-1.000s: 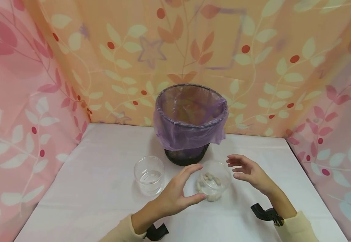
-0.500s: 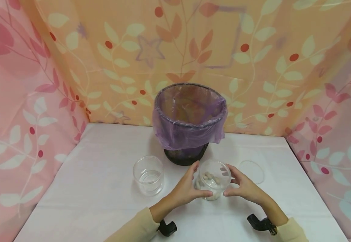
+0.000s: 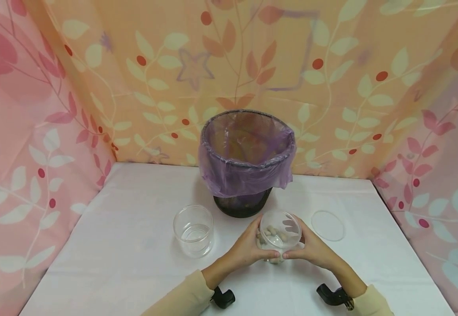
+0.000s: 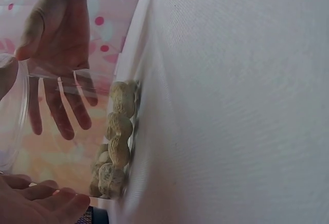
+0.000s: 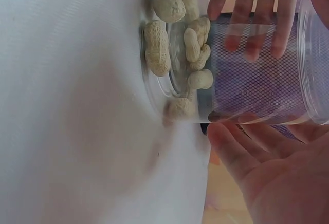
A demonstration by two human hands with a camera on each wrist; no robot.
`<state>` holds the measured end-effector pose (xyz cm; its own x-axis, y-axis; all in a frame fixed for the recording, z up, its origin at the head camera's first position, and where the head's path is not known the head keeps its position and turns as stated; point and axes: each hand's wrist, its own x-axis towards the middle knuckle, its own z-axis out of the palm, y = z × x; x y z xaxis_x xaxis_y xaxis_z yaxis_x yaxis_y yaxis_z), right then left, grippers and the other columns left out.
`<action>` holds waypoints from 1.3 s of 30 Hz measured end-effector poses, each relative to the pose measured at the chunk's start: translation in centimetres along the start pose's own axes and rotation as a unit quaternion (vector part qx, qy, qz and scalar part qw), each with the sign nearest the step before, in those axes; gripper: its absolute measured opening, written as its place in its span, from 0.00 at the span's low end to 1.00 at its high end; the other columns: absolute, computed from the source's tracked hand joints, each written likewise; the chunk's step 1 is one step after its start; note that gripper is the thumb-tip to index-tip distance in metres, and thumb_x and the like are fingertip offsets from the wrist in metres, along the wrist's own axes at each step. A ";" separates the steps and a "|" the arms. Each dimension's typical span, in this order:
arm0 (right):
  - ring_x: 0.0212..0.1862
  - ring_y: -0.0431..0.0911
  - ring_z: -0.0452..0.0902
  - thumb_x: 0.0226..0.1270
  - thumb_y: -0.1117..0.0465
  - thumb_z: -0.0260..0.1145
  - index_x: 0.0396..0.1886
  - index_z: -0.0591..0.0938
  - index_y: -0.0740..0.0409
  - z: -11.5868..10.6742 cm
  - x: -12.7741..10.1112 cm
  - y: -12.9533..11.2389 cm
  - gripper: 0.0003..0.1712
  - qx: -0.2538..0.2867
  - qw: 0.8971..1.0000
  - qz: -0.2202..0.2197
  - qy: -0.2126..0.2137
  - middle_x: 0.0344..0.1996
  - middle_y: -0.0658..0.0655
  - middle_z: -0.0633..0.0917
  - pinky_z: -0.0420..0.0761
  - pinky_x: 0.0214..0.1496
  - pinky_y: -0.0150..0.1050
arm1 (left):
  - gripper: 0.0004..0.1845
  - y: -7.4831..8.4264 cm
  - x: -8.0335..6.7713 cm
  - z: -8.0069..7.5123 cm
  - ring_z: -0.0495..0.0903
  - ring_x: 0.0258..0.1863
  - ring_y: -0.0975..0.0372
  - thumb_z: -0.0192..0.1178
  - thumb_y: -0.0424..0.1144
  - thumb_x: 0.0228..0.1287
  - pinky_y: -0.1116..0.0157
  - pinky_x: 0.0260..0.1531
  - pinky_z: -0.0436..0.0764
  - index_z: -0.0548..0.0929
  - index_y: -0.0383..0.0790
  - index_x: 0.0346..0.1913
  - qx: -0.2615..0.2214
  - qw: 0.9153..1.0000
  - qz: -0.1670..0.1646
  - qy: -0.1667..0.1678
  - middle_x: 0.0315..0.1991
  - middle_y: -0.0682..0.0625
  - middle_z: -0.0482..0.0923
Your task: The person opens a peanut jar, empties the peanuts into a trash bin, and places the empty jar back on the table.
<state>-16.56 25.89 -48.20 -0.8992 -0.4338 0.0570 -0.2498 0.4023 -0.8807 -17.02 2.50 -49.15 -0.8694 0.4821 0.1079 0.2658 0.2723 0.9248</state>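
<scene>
A clear jar (image 3: 276, 219) with several peanuts (image 3: 271, 231) at its bottom stands between both hands. From its left side my left hand (image 3: 246, 248) grips it, fingers along the far side and thumb in front. My right hand (image 3: 313, 248) holds the opposite side, its thumb nearly meeting the left one. In the left wrist view, right-hand fingers (image 4: 61, 106) show through the clear wall. The right wrist view shows the peanuts (image 5: 157, 47) close up, lying on the jar's base. Whether the base touches the table cannot be told.
Left of the hands stands a second clear jar (image 3: 194, 237). Behind is a black mesh bin (image 3: 242, 206) with a purple liner bag (image 3: 244, 177). A thin clear disc or ring (image 3: 328, 225) lies on the white table (image 3: 114, 254) at right. Patterned curtains (image 3: 153, 87) surround the table.
Both hands have come in from either side and closed round the peanut jar. Moving left, the right hand has uncovered the clear disc or ring. The second jar and bin keep their places.
</scene>
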 end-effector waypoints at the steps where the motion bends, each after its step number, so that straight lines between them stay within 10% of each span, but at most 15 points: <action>1: 0.66 0.68 0.65 0.47 0.60 0.80 0.77 0.52 0.54 0.0 0.0 0.0 0.61 0.000 1.000 -0.001 0.001 0.66 0.71 0.67 0.69 0.60 0.67 | 0.55 0.0 0.0 0.0 0.65 0.70 0.50 0.76 0.49 0.49 0.49 0.69 0.64 0.53 0.43 0.76 0.002 1.000 -0.001 0.001 0.71 0.43 0.63; 26: 0.64 0.63 0.70 0.48 0.58 0.79 0.76 0.56 0.56 0.5 0.3 -3.0 0.58 -0.026 0.999 -0.025 -0.005 0.65 0.68 0.71 0.77 0.58 0.50 | 0.53 2.1 -2.0 -1.8 0.71 0.64 0.55 0.76 0.56 0.46 0.55 0.61 0.74 0.59 0.52 0.74 0.030 0.999 -0.013 0.036 0.66 0.50 0.70; 39: 0.63 0.37 0.69 0.49 0.62 0.79 0.74 0.60 0.52 1.0 0.7 -5.7 0.54 -0.010 0.997 -0.071 0.001 0.67 0.62 0.70 0.77 0.59 0.38 | 0.51 3.0 -3.9 -3.6 0.75 0.56 0.56 0.77 0.53 0.45 0.55 0.53 0.74 0.61 0.53 0.71 -0.009 0.998 -0.002 0.066 0.61 0.52 0.75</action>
<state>-15.34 22.46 -43.60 -0.8544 -0.4868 0.1815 -0.3825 0.3530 -0.8539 -14.36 -1.55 -45.46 -0.9180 0.3669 0.1507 0.2559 0.2575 0.9318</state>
